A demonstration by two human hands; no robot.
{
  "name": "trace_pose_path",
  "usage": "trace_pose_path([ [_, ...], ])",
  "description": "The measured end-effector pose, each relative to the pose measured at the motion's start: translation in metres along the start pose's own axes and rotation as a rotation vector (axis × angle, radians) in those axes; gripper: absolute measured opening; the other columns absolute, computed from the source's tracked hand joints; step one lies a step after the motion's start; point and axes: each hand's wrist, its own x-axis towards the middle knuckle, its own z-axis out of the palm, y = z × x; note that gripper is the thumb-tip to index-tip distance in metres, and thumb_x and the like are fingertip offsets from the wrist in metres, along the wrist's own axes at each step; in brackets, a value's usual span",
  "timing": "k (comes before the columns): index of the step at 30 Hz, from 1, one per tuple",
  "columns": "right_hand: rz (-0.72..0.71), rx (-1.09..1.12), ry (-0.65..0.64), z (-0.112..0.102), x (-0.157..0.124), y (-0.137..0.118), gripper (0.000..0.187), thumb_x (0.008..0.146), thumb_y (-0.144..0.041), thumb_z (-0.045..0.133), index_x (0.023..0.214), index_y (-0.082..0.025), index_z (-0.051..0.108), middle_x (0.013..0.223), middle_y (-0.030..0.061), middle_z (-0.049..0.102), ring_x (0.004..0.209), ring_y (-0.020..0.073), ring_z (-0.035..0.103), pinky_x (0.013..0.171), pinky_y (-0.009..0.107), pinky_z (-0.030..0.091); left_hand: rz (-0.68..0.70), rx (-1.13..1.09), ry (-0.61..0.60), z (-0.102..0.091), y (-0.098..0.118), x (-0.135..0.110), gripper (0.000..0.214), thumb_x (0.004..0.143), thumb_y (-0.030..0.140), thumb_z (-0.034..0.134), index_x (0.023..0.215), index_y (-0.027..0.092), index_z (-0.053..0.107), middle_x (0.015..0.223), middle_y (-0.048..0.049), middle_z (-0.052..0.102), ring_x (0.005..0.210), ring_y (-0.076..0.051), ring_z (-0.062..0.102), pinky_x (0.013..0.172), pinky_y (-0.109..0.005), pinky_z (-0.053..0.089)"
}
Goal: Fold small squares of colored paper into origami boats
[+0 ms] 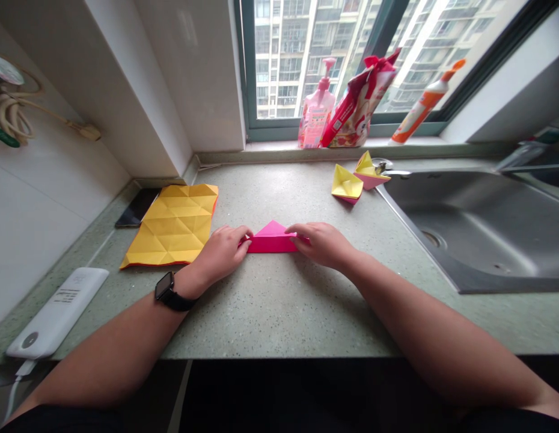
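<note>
A pink sheet of origami paper (273, 243), folded into a long band with a triangular peak at its far side, lies on the counter in front of me. My left hand (226, 245) pinches its left end between thumb and fingers. At the opposite end, my right hand (322, 242) grips the paper the same way. Left of my left hand lies creased yellow paper (175, 225) with orange showing at its edges. Two small folded paper boats, yellow inside and pink outside, stand beyond my right hand: a nearer one (347, 184) and a farther one (369, 171).
A steel sink (482, 222) is set into the speckled counter (270, 319) at right. A phone (137, 208) lies partly under the yellow paper; a white power bank (58, 313) sits front left. A pump bottle (316, 114), red bag (363, 105) and orange-white bottle (424, 108) line the windowsill.
</note>
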Motion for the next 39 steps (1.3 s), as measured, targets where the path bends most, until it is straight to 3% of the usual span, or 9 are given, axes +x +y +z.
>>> trace_pose_path([
  [13, 0.013, 0.01, 0.036, 0.007, 0.001, 0.007, 0.025, 0.103, -0.017, 0.064, 0.122, -0.025, 0.078, 0.121, 0.0072, 0.082, 0.108, 0.0247, 0.076, 0.091, 0.036, 0.057, 0.053, 0.112, 0.08, 0.001, -0.009, -0.001, 0.022, 0.106, 0.02, 0.055, 0.121, 0.017, 0.071, 0.114, -0.012, 0.078, 0.107, -0.03, 0.07, 0.103, -0.051, 0.055],
  [18, 0.01, 0.007, 0.048, 0.009, 0.001, 0.005, 0.023, 0.104, -0.018, 0.063, 0.119, -0.025, 0.078, 0.118, 0.0075, 0.081, 0.105, 0.0237, 0.074, 0.089, 0.035, 0.056, 0.222, 0.126, 0.052, 0.005, -0.005, -0.002, 0.029, 0.105, 0.011, 0.052, 0.124, 0.02, 0.073, 0.137, -0.0143, 0.069, 0.127, -0.03, 0.064, 0.112, -0.052, 0.054],
  [22, 0.028, -0.001, 0.033, 0.01, 0.002, 0.003, 0.021, 0.106, -0.021, 0.061, 0.116, -0.025, 0.079, 0.114, 0.0082, 0.081, 0.101, 0.0233, 0.073, 0.087, 0.035, 0.054, 0.397, 0.168, -0.045, 0.009, 0.004, -0.006, 0.035, 0.106, 0.009, 0.051, 0.132, 0.019, 0.072, 0.15, -0.0148, 0.066, 0.144, -0.031, 0.058, 0.13, -0.06, 0.038],
  [25, 0.022, -0.026, 0.034, 0.01, 0.002, 0.002, 0.023, 0.108, -0.023, 0.058, 0.115, -0.024, 0.08, 0.11, 0.0087, 0.08, 0.098, 0.0231, 0.072, 0.087, 0.035, 0.053, 0.456, 0.187, -0.117, 0.011, 0.01, -0.011, 0.042, 0.107, 0.008, 0.049, 0.144, 0.018, 0.067, 0.155, -0.0147, 0.065, 0.149, -0.029, 0.056, 0.135, -0.057, 0.032],
  [31, -0.048, -0.111, 0.14, 0.009, -0.001, -0.004, 0.022, 0.103, -0.022, 0.066, 0.118, -0.025, 0.082, 0.122, 0.0111, 0.077, 0.106, 0.0269, 0.069, 0.094, 0.041, 0.05, 0.407, 0.125, -0.169, 0.013, 0.017, -0.019, 0.044, 0.114, 0.022, 0.043, 0.155, 0.017, 0.058, 0.162, -0.0157, 0.059, 0.152, -0.028, 0.055, 0.128, -0.048, 0.044],
  [36, -0.226, -0.031, 0.098, 0.006, -0.008, -0.016, 0.021, 0.104, -0.024, 0.065, 0.11, -0.027, 0.085, 0.11, 0.0073, 0.08, 0.097, 0.0234, 0.068, 0.089, 0.038, 0.052, 0.362, 0.065, -0.209, 0.013, 0.016, -0.019, 0.05, 0.115, 0.034, 0.048, 0.163, 0.022, 0.052, 0.167, -0.0153, 0.054, 0.156, -0.033, 0.051, 0.13, -0.058, 0.04],
  [39, -0.256, 0.002, 0.053, 0.005, -0.009, -0.02, 0.023, 0.105, -0.025, 0.064, 0.105, -0.027, 0.087, 0.108, 0.007, 0.08, 0.093, 0.0216, 0.069, 0.088, 0.037, 0.055, 0.35, 0.04, -0.224, 0.012, 0.015, -0.019, 0.054, 0.114, 0.036, 0.052, 0.167, 0.024, 0.048, 0.17, -0.0156, 0.051, 0.158, -0.036, 0.047, 0.131, -0.06, 0.038],
])
